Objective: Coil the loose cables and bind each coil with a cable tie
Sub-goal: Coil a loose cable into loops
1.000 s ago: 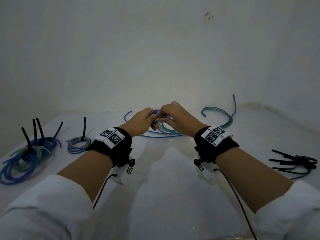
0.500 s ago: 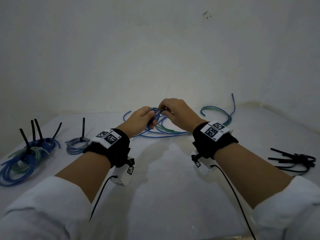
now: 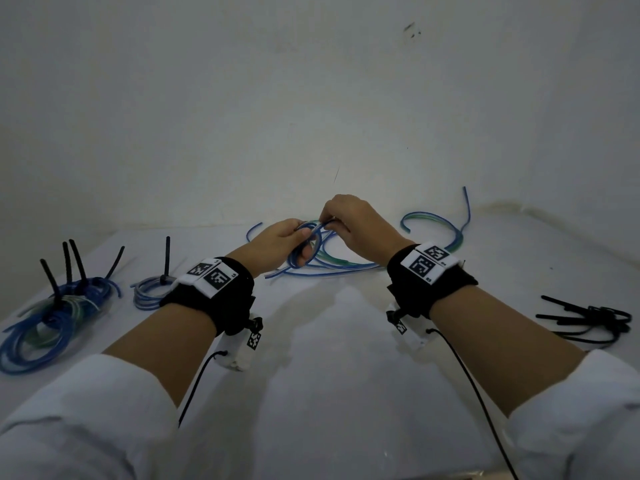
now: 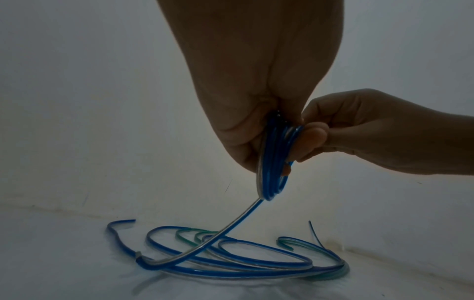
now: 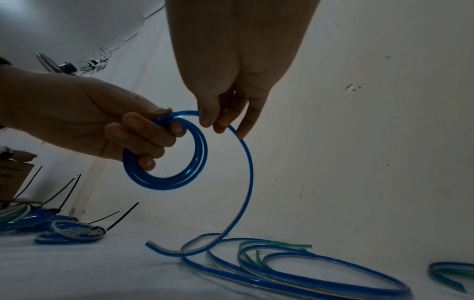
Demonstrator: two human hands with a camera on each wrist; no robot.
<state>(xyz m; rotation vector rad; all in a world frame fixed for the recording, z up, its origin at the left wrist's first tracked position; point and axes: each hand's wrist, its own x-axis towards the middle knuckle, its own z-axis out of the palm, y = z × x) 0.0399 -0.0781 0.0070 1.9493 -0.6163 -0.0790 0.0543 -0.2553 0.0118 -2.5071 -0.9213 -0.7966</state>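
Partly hidden blue coil (image 5: 166,162) in left hand (image 3: 277,242), right hand (image 3: 356,223) pinching strand

The room is dim and the pictures look gray and a little grainy. The wall (image 3: 311,98) is brightest low down in the middle, just behind the hands, and darker toward the top and corners. Soft shadows of the arms lie on the desk (image 3: 329,375). In the wrist views the left hand (image 4: 256,81) and the right hand (image 5: 238,50) are dark shapes against the pale wall. Straight lines bend near the picture edges. Nothing shines hard; edges look soft.
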